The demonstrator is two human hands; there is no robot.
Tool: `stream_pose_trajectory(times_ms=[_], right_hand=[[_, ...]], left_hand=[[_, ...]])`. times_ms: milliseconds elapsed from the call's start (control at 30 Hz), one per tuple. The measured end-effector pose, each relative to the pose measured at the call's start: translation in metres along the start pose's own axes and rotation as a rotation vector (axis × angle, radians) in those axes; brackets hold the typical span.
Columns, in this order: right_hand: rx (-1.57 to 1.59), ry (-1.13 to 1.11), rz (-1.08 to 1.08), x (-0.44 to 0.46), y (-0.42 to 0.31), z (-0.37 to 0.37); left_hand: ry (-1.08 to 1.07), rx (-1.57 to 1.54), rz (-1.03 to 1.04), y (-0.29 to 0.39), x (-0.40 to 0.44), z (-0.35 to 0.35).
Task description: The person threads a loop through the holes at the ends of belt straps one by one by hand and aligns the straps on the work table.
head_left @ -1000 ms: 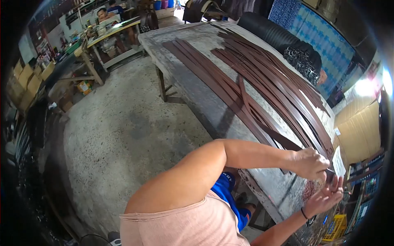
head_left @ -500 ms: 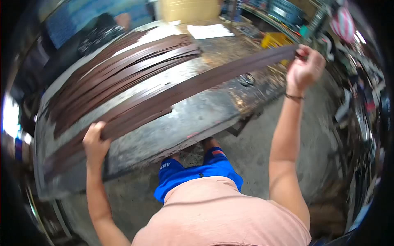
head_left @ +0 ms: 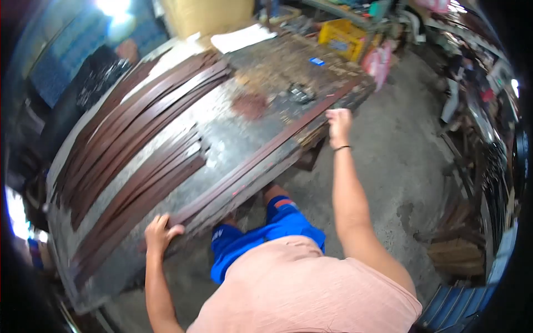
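Note:
A long, narrow, dark brown strip lies aslant along the near edge of the worktable. At its left end is my left hand, fingers on the strip and thumb out on the near side. Close to its far right end, my right hand has its fingers bent in at the strip's edge; the fingertips are small and partly hidden. Beyond the strip lies a smaller pile of brown strips. Behind that, a larger fanned pile of similar strips covers the table's left part.
A small dark metal object and a blue item sit on the table's right part. White paper lies at the back. A yellow crate stands behind the right corner. Stacked material lines the right side of the concrete floor.
The strip has come down from above the table to its near edge. My right hand has moved left and lower, my left hand right and lower. The view has shifted.

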State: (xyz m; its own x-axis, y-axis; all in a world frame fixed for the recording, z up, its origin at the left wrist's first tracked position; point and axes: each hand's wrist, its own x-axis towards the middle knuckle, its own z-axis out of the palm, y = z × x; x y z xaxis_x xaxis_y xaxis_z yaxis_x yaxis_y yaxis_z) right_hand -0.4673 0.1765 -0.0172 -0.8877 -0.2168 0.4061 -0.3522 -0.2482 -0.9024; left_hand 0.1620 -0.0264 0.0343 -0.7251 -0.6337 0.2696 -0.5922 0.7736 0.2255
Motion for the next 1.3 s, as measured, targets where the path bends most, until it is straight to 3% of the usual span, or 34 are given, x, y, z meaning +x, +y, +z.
stream_pose_trajectory(times_ms=[67, 100, 133, 167, 233, 400, 467, 533, 600, 633, 700, 800, 900, 967, 1100, 1167, 1300], right_hand=[[0.149, 0.013, 0.185, -0.027, -0.036, -0.018], [0.138, 0.041, 0.214, -0.036, -0.034, -0.031], [0.112, 0.225, 0.346, -0.051, -0.039, -0.039], [0.111, 0.227, 0.404, -0.059, -0.019, -0.066], [0.013, 0.163, 0.429, -0.089, -0.007, -0.106], [-0.289, 0.384, 0.629, -0.179, 0.004, -0.157], [-0.344, 0.352, 0.713, -0.208, 0.015, -0.181], [-0.305, 0.342, 0.775, -0.236, 0.036, -0.212], [-0.27, 0.337, 0.835, -0.251, 0.038, -0.216], [-0.327, 0.412, 0.879, -0.262, 0.023, -0.206], [-0.382, 0.484, 0.922, -0.276, 0.021, -0.207], [-0.483, 0.393, 0.952, -0.298, 0.038, -0.24], [-0.509, 0.285, 1.091, -0.3, 0.028, -0.242], [-0.527, 0.395, 1.132, -0.296, -0.003, -0.216], [-0.615, 0.338, 0.954, -0.306, 0.033, -0.26], [-0.463, 0.581, 1.008, -0.275, 0.001, -0.24], [-0.309, 0.36, 0.499, -0.21, -0.023, -0.184]], left_hand=[[0.065, 0.025, 0.04, 0.01, 0.017, 0.018], [-0.075, -0.031, -0.023, 0.024, 0.032, 0.017], [-0.048, -0.071, 0.015, 0.028, 0.043, 0.028], [-0.088, -0.084, -0.014, 0.039, 0.057, 0.032], [-0.017, -0.208, 0.01, 0.05, 0.072, 0.049], [0.006, -0.285, -0.005, 0.065, 0.089, 0.044], [-0.29, -0.459, -0.207, 0.071, 0.096, 0.021], [-0.29, -0.503, -0.207, 0.063, 0.096, 0.027], [0.173, -0.136, 0.173, 0.057, 0.096, 0.038], [0.197, -0.15, 0.18, 0.064, 0.097, 0.029], [0.194, -0.185, 0.237, 0.067, 0.098, 0.029], [0.185, -0.255, 0.323, 0.075, 0.099, 0.038], [0.023, -0.126, 0.309, 0.08, 0.102, 0.053], [-0.033, -0.077, 0.302, 0.081, 0.108, 0.059], [-0.046, -0.007, 0.335, 0.078, 0.111, 0.067], [-0.003, 0.007, 0.347, 0.081, 0.109, 0.065], [0.104, 0.038, 0.362, 0.085, 0.105, 0.069]])
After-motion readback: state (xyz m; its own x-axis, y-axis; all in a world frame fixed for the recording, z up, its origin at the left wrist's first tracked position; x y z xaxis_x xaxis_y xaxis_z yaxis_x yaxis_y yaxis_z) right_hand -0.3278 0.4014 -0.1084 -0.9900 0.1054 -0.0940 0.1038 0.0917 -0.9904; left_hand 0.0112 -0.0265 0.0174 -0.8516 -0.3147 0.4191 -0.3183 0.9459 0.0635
